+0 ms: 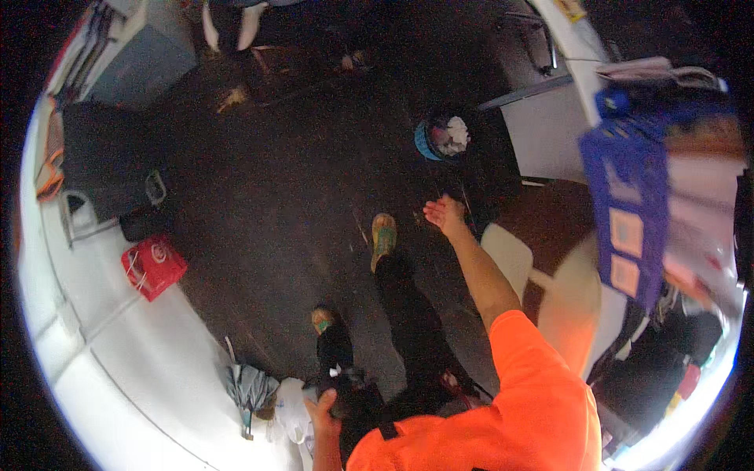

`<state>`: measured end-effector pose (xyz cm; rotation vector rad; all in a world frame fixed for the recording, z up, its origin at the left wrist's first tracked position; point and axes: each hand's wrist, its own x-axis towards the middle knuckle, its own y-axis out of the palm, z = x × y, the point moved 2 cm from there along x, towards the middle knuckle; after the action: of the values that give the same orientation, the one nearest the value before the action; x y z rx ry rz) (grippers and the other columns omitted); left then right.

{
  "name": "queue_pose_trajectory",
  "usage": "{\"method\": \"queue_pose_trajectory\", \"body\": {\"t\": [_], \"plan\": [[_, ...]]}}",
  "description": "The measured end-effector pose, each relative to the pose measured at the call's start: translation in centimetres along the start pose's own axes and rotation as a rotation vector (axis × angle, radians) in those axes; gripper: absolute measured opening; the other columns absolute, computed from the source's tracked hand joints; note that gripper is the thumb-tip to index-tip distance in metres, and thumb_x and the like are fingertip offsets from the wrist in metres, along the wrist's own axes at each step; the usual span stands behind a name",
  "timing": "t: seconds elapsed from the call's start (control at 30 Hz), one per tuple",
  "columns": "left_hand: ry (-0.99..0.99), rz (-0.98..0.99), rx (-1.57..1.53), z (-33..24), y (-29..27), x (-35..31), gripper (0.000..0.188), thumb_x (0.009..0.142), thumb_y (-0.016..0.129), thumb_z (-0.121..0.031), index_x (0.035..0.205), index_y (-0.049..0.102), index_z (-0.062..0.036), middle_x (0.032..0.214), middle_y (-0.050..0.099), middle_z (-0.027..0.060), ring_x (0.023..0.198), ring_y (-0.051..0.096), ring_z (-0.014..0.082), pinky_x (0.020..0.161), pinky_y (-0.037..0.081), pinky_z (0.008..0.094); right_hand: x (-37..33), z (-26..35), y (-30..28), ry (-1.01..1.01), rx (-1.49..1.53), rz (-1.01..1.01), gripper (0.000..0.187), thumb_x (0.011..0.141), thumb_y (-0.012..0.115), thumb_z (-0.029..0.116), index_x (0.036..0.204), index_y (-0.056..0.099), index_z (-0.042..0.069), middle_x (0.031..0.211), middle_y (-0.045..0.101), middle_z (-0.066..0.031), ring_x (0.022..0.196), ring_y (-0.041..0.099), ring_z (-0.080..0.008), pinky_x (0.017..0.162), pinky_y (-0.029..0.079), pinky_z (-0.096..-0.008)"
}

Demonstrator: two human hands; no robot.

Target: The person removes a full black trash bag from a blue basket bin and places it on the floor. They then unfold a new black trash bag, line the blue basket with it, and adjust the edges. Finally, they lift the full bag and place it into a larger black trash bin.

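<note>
A: Where is the right hand seen?
B: The right hand point(445, 214) is stretched forward, a little nearer to the body than the blue bin point(425, 143). A gap is seen between them.
A: And how are its fingers kept?
B: They are extended, with the palm unfolded, and nothing is gripped.
A: What is contained in the bin?
B: White crumpled stuff point(455, 134) is shown at its top. The bin is placed on the dark floor point(259, 196).
A: How is the left hand placed?
B: The left hand point(323, 411) is kept far from the bin, to its left and close to the body. The thumb is raised, but the other fingers are not well shown, so it cannot be told whether something is gripped.
A: What is found nearest to it?
B: A white plastic bag point(294, 410), just beside; contact cannot be confirmed. A red bag point(154, 267) is also seen, well to the left of the bin.
</note>
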<state>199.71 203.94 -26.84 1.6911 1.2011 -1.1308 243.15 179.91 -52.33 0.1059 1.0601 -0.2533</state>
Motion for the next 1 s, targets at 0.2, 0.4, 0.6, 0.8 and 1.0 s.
{"method": "queue_pose_trajectory", "body": {"t": [0.2,0.4,0.6,0.8,1.0], "plan": [[-0.085,-0.095,0.124,0.6,10.2,4.5,0.062,0.070,0.069,-0.008,0.124,0.040,-0.0002,0.102,0.058,0.0159,0.090,0.061,0.0292,0.079,0.054,0.0411,16.5,3.2,1.5,0.010,0.309,-0.030,0.055,0.092,0.053,0.042,0.115,0.038,-0.005,0.115,0.051,-0.0288,0.098,0.059,-0.0410,0.083,0.053,-0.0524],[-0.146,-0.169,0.157,0.8,15.7,6.9,0.064,0.067,0.072,-0.014,0.123,0.043,-0.0004,0.097,0.060,0.0126,0.088,0.060,0.0259,0.075,0.052,0.0367,23.4,3.6,3.1,0.083,0.750,-0.030,0.045,0.092,0.053,0.027,0.121,0.039,-0.005,0.112,0.052,-0.0232,0.097,0.059,-0.0393,0.087,0.051,-0.0517],[-0.170,-0.113,0.279,-1.9,16.6,5.6,0.061,0.061,0.074,-0.013,0.116,0.048,-0.0008,0.090,0.058,0.0084,0.080,0.059,0.0215,0.070,0.050,0.0321,20.3,2.2,0.8,-0.096,0.272,-0.273,0.050,0.079,0.061,0.005,0.124,0.039,-0.001,0.112,0.049,-0.0170,0.090,0.058,-0.0310,0.079,0.054,-0.0484],[-0.066,-0.097,0.421,-6.3,18.1,3.4,0.058,0.060,0.079,-0.009,0.111,0.052,-0.0017,0.089,0.058,0.0052,0.075,0.057,0.0185,0.066,0.049,0.0312,5.4,3.8,7.2,-0.113,-0.156,-0.402,0.055,0.071,0.066,0.003,0.120,0.042,-0.003,0.112,0.050,-0.0168,0.076,0.059,-0.0281,0.055,0.055,-0.0351],[0.342,0.241,0.892,-11.5,12.4,1.0,0.055,0.064,0.082,-0.016,0.110,0.055,-0.0014,0.095,0.062,0.0079,0.084,0.061,0.0195,0.078,0.048,0.0315,-12.2,-1.5,7.2,-0.175,0.048,-0.174,0.037,0.071,0.062,0.003,0.105,0.048,-0.004,0.090,0.059,-0.0150,0.073,0.062,-0.0281,0.049,0.054,-0.0371]]}}
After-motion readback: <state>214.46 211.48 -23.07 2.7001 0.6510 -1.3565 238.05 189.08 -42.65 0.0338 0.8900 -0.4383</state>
